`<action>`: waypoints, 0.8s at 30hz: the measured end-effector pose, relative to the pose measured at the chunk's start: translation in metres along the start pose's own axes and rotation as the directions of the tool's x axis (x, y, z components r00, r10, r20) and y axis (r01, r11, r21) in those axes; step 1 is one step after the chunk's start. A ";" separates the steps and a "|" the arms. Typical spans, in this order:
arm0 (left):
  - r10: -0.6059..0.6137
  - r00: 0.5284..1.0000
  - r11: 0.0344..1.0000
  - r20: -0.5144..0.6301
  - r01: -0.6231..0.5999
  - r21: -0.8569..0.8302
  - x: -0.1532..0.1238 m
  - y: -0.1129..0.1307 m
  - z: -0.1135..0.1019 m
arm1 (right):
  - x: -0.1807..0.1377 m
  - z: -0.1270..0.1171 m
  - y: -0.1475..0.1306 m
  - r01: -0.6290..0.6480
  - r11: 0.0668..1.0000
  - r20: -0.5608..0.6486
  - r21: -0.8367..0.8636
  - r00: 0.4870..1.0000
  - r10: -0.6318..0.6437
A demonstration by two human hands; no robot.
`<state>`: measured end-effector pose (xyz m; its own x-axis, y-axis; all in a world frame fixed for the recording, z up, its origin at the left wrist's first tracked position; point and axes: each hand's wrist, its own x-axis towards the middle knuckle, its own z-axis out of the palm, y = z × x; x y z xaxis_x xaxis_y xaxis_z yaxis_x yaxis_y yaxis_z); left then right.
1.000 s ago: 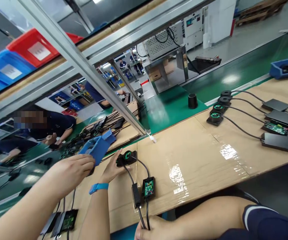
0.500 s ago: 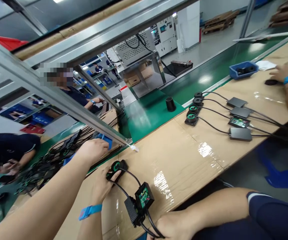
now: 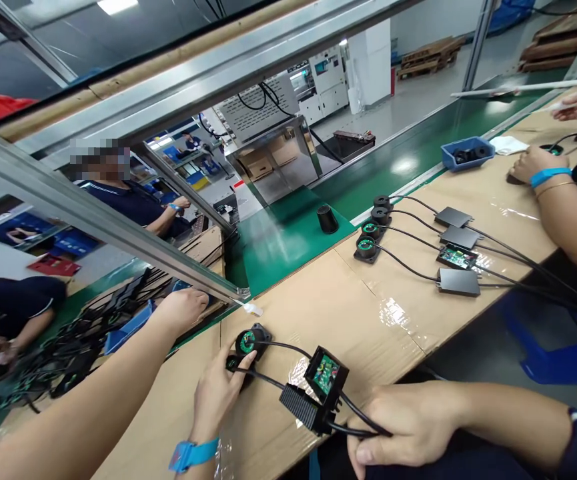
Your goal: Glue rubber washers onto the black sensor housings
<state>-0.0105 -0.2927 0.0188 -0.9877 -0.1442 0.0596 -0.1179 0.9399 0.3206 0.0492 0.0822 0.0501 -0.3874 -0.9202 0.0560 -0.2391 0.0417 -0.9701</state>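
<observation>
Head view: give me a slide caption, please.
Left hand holding two round black parts, right hand holding their cables beyond two boxes, at a cardboard-covered bench.

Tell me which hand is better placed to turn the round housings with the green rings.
Probably the left: the left hand has its fingers around the round housings, while the right hand grips the black cables beyond the open circuit-board box.

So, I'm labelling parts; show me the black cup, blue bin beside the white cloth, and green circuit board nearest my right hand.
Black cup (image 3: 327,219): head view, side.
Blue bin (image 3: 473,163): head view, front wall.
Green circuit board (image 3: 325,374): head view, middle.
</observation>
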 end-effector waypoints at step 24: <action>0.283 0.957 0.952 0.058 -0.274 -0.134 0.137 0.279 0.104 | -0.173 -0.054 0.100 -0.779 0.597 -0.954 -0.192 0.291 0.073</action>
<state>-0.1890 -0.0177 0.0184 -0.9849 0.1462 0.0931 0.1718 0.8930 0.4160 0.0439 0.2668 -0.0441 -0.9796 0.1063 0.1703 -0.0117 0.8166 -0.5771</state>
